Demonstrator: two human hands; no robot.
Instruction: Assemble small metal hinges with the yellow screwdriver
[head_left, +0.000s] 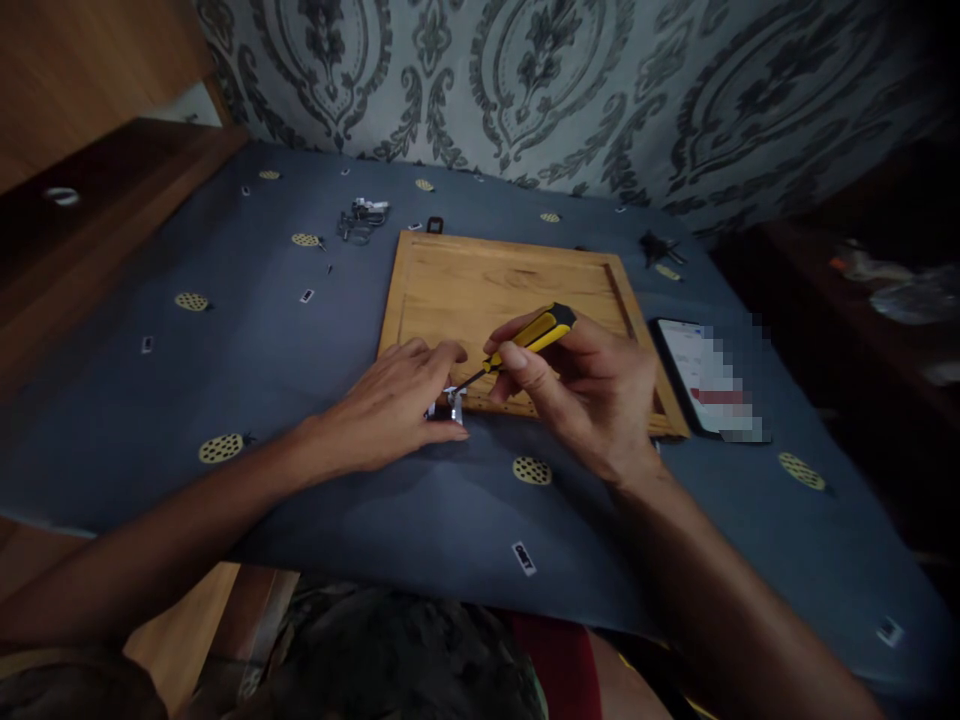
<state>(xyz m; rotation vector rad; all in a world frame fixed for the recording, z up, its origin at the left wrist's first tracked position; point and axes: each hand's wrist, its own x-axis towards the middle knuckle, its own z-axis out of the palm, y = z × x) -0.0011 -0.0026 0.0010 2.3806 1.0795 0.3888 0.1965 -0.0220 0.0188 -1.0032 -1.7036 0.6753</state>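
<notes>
Closed on the yellow-and-black screwdriver (531, 338), the right hand (585, 390) has its thumb and fingers wrapped about the handle. With the left hand (397, 405), I see thumb and index finger parted around a small metal fitting (457, 403) at the near edge of the wooden panel (495, 290); I cannot tell how firmly they press it. I judge the screwdriver light and stiff, its handle easy to hold, its slim shank likelier to slip at the tip; the thick handle is where I'd take hold. To me the fitting looks hard, smooth and small enough to skid, so I'd pinch its sides. I expect the panel to be rigid and moderately heavy, best held by its raised borders. From my view the screwdriver's long axis runs aslant, butt up and right, tip down and left at the fitting. The panel lies flat on the patterned tablecloth (285, 360), its near edge running left to right.
</notes>
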